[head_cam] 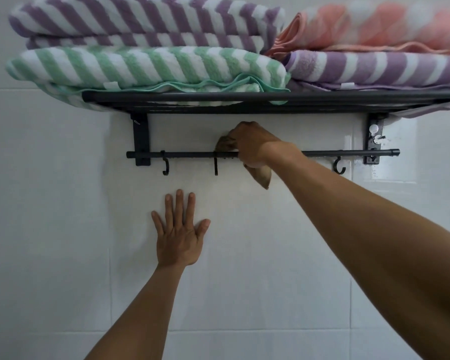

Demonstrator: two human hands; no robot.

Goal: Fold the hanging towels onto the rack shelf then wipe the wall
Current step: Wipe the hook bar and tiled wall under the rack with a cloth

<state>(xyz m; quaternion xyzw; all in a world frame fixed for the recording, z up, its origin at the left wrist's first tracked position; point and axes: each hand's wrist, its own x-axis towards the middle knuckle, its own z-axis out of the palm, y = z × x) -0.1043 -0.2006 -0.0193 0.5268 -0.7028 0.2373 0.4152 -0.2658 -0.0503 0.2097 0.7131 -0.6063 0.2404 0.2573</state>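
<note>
Head view: tiled wall [63, 203] under wipe. Striped towels [146, 66] folded, stacked on rack shelf [244, 96] — hanging bar [348, 152] bare. Left hand [178, 235] spread flat on tile, likely for bracing. Right hand [252, 144] clenched round brown cloth [261, 176] — pressed to wall behind bar.

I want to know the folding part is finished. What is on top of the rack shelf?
Four folded towels sit on the rack shelf: purple towel on green towel, pink towel on another purple one. Anything behind them is hidden.
</note>
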